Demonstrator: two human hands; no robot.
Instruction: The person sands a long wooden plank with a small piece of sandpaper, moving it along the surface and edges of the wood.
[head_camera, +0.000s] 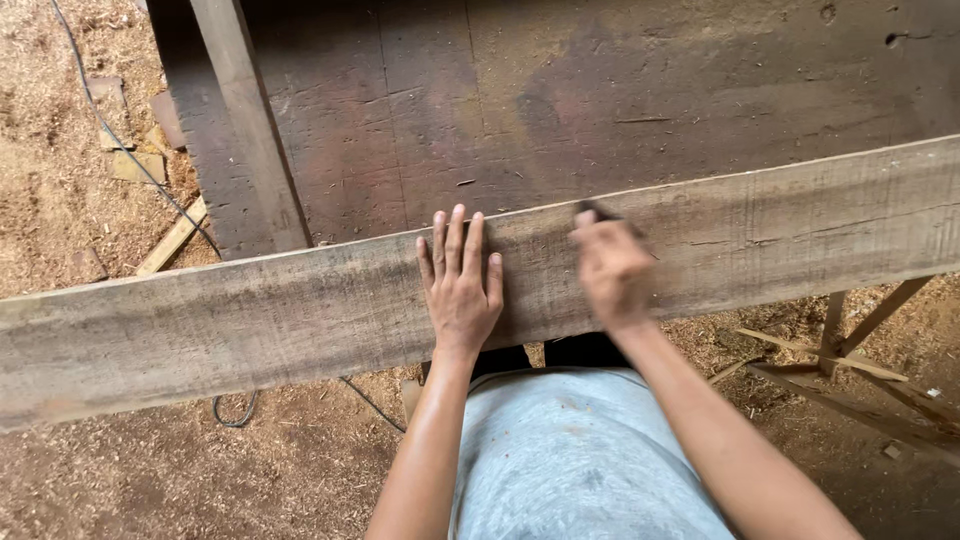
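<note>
Flat, left hand (460, 290) fingers (455, 235) on plank (250, 310).

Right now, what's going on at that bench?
A person leans over a long rough plank lying across a dark wooden bench. The left hand presses flat on the plank, fingers spread. The right hand is blurred with motion and holds a small dark tool, perhaps a pencil, at the plank's far edge. Sawdust covers the floor.

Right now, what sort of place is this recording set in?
Probably a rough woodworking shop. Sawdust covers the floor, offcuts lie about, and a long rough plank lies across a worn bench under the left hand.
</note>
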